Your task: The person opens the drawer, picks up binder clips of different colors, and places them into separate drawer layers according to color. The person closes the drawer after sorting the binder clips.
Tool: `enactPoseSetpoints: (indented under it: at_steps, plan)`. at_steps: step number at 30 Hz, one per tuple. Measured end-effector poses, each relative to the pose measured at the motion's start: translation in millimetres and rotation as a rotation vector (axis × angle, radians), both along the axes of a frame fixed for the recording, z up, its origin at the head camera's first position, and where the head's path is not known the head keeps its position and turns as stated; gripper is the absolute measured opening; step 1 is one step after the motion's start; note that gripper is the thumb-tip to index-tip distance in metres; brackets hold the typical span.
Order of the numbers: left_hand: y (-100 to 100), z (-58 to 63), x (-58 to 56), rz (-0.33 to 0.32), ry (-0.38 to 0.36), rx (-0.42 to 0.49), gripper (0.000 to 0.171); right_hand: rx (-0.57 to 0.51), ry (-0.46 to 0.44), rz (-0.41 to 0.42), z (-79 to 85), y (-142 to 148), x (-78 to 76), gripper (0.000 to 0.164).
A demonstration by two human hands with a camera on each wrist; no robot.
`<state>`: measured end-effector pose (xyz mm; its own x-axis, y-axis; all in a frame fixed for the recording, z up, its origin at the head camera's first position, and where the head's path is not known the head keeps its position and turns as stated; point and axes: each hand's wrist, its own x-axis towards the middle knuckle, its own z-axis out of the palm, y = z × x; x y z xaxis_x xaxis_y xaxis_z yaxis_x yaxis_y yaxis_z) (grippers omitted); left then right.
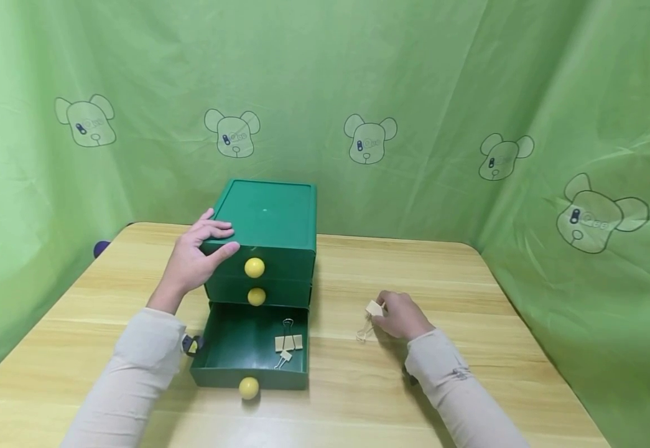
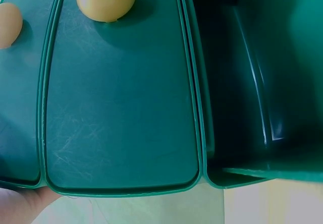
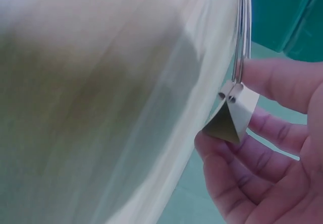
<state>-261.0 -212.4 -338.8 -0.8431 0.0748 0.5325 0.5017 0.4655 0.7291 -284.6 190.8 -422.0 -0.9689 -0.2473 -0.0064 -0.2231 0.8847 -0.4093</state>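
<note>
A green drawer cabinet (image 1: pixel 269 214) with yellow round knobs stands on the table, its bottom drawer (image 1: pixel 229 376) pulled out. Inside that drawer lie a large cream binder clip (image 1: pixel 297 342) and a smaller binder clip (image 1: pixel 286 356). My left hand (image 1: pixel 193 255) rests on the cabinet's top left front corner, fingers spread over the edge. To the right of the cabinet, my right hand (image 1: pixel 403 314) pinches another cream binder clip (image 3: pixel 247 105) between thumb and fingers, just above the table. Its wire handles point away from the palm in the right wrist view.
The wooden table (image 1: pixel 414 267) extends around the cabinet. A green curtain (image 1: pixel 302 74) with printed bear heads hangs behind and at both sides. The open drawer juts out toward the front, with its yellow knob (image 1: pixel 249 388) foremost.
</note>
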Motion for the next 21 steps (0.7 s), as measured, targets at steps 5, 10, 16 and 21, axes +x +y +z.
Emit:
enactPoseSetpoints:
  at_steps: [5,10,16,21]
  plan:
    - [1,0.1,0.0,-0.002,0.002,0.003,0.034,-0.022,0.03,0.022,5.4,-4,4.2,0.02]
    - [1,1.2,-0.4,-0.004,0.01,0.003,0.034,-0.007,0.067,0.041,13.8,-10,8.2,0.022]
    - [0,0.5,-0.8,0.002,0.008,0.001,0.033,-0.021,0.084,0.048,21.4,-17,12.7,0.024]
    - [1,-0.2,-0.6,-0.001,0.006,0.001,0.033,-0.042,0.079,0.048,24.6,-23,16.1,0.026]
